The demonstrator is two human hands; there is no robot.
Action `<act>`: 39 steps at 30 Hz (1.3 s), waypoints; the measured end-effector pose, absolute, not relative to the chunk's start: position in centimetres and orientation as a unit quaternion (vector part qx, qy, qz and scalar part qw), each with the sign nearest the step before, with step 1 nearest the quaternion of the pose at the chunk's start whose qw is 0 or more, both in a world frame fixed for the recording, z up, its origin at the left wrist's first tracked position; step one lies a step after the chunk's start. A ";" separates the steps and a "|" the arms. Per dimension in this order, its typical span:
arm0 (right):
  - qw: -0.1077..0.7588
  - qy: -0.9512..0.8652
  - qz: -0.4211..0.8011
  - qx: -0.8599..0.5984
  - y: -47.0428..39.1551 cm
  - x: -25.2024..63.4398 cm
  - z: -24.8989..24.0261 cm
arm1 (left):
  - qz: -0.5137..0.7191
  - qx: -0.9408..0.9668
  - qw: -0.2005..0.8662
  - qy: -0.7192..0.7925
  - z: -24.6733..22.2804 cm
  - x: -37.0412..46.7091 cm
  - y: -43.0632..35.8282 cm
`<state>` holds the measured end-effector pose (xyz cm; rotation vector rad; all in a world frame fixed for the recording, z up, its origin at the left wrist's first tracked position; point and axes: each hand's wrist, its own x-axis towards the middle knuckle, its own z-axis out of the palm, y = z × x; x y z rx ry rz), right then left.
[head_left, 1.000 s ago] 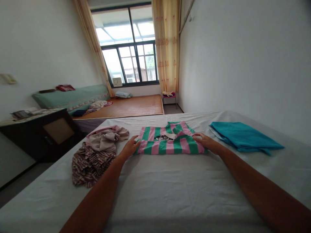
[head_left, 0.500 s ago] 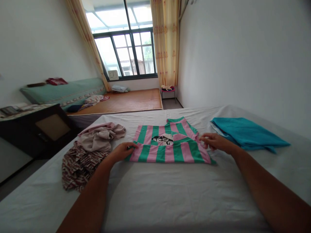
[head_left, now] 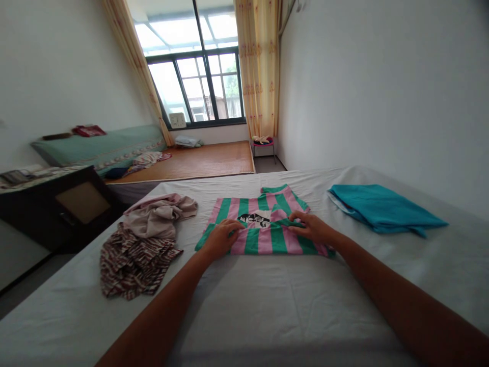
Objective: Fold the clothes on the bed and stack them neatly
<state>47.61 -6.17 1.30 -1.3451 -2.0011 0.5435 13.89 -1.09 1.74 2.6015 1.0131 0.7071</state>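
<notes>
A pink and green striped garment (head_left: 273, 242), partly folded, lies on the white sheet (head_left: 267, 306) with a black and white print showing at its middle. My left hand (head_left: 222, 237) pinches the upper edge of the folded layer, left of the print. On the right of the print, my right hand (head_left: 311, 228) has its fingers closed on the same layer.
To the left lie a crumpled pale pink cloth (head_left: 155, 216) and a brown-and-white patterned cloth (head_left: 133, 262). A folded blue cloth (head_left: 385, 209) rests on the right. Beyond are another bed (head_left: 206, 158), a dark cabinet (head_left: 64, 209) and a stool (head_left: 263, 142).
My left hand has moved right and my right hand left, from the garment's side edges in towards the print. Both have taken hold of the folded layer.
</notes>
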 end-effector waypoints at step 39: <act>0.392 -0.573 0.225 -0.683 11.6 51.2 -0.1 | 0.225 0.921 0.067 0.311 -1.6 21.3 -2.5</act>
